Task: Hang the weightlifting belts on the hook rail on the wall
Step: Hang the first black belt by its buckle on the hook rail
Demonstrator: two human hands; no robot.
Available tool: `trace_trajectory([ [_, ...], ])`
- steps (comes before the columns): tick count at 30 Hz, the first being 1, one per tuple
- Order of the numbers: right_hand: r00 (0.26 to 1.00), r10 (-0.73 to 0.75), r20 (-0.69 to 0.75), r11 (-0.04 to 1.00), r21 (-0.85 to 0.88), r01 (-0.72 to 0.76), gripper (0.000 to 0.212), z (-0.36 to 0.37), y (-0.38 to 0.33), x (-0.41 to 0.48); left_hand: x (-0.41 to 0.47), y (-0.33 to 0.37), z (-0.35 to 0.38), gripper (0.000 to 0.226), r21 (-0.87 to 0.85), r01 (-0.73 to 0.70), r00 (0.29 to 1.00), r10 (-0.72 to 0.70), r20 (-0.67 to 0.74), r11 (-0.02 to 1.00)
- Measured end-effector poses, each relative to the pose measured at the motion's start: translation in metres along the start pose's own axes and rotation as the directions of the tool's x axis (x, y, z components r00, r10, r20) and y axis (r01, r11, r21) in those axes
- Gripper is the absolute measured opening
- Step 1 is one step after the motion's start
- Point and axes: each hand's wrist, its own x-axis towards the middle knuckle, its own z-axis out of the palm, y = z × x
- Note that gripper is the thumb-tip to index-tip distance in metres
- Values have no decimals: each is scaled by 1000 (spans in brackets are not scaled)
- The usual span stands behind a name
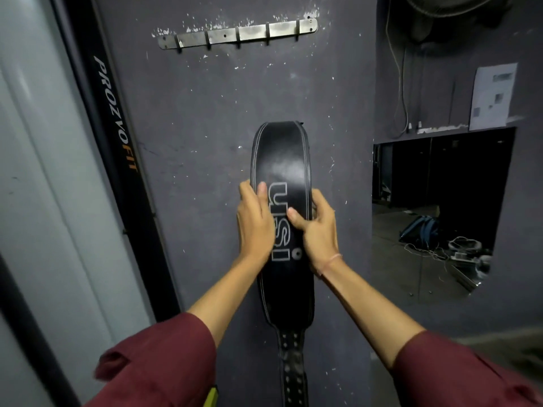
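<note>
A black leather weightlifting belt (pixel 282 160) is held upright in front of a dark grey wall (pixel 199 118), well below the hook rail (pixel 238 33), whose small hooks all hang bare. Both hands grip the belt's wide middle part, where large outlined letters read "USI". The left hand (pixel 254 221) wraps the left edge with its thumb laid on the face. The right hand (pixel 318 233) takes the right edge, its thumb pressed across the lettering. The other fingers of both hands curl behind the leather and are hidden. The belt's top bends away over itself, so whatever continues behind cannot be seen, and no buckle shows. Its narrow punched strap (pixel 293 362) runs down and is cut off by the bottom edge. Whether the belt touches the wall or stands just off it cannot be told. A thin pink band (pixel 332 261) circles the right wrist, and maroon sleeves (pixel 164 365) cover both forearms. To the left stands a black upright marked "PROZVOFIT" (pixel 117 118). On the right wall hangs a blurred sheet of paper (pixel 493 95) above a dark rectangular opening or mirror (pixel 440 177); which it is stays unclear. A fan (pixel 452 13) is cropped at the top right corner.
</note>
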Motion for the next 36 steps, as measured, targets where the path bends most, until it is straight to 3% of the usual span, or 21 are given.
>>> trace_trajectory([
  [3, 999, -37, 8, 999, 38, 36, 30, 6, -16, 23, -37, -15, 0, 26, -51, 35, 999, -35, 2, 998],
  [9, 999, 6, 46, 996, 92, -10, 25, 2, -34, 47, -84, -21, -2, 26, -181, 226, 963, -191, 191, 957],
  [14, 994, 63, 91, 998, 4, -64, 26, -14, -20, 45, -51, -1, 4, 30, -281, 270, 959, -232, 161, 921],
  [18, 991, 107, 78, 994, -18, -106, 31, -27, -9, 26, -38, 13, 6, 27, -270, 184, 978, -149, 144, 945],
  [22, 991, 115, 74, 993, 0, -115, 30, -44, 17, -24, -27, 12, 13, 38, -223, 203, 978, -189, 82, 953],
  [26, 946, 290, 148, 957, -23, -290, 31, -70, 63, -77, -32, 8, 13, 36, -181, 176, 980, -156, 124, 967],
  [29, 872, 459, 172, 885, -174, -432, 12, -83, 95, -116, -15, 13, 9, 32, -198, 169, 986, -167, 27, 966],
  [36, 969, 202, 139, 979, -34, -199, 31, -51, 38, -55, 22, 21, -4, 31, -265, 146, 970, -190, -149, 953],
])
